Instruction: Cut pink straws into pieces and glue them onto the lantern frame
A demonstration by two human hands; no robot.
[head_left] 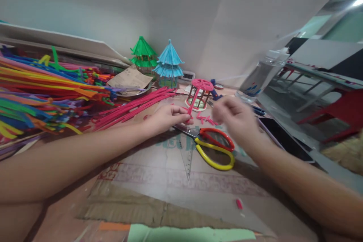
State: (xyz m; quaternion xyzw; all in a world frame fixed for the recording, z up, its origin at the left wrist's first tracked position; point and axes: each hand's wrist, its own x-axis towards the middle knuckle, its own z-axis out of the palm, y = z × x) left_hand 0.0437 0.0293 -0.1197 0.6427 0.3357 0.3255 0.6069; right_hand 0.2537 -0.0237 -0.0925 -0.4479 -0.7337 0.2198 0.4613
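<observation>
My left hand [176,116] pinches the lower end of a pink pipe cleaner [194,102], which points up in front of a small pavilion frame [202,84] with a pink spoked top. To the right my right hand [234,116] is raised with fingers curled. It is smeared by motion, so whether it holds anything is unclear. Between the hands lie short pink cut pieces [209,120]. Below them rest scissors [215,162] with one red and one yellow handle loop, next to a clear set square [187,159].
Pink pipe cleaners [133,107] lie beside a large multicoloured bundle [42,87] at left. Behind stand a green pavilion [143,51] and a blue pavilion [169,58]. At right are a clear bottle [259,73] and a phone [285,138]. One pink piece [239,204] lies near the front.
</observation>
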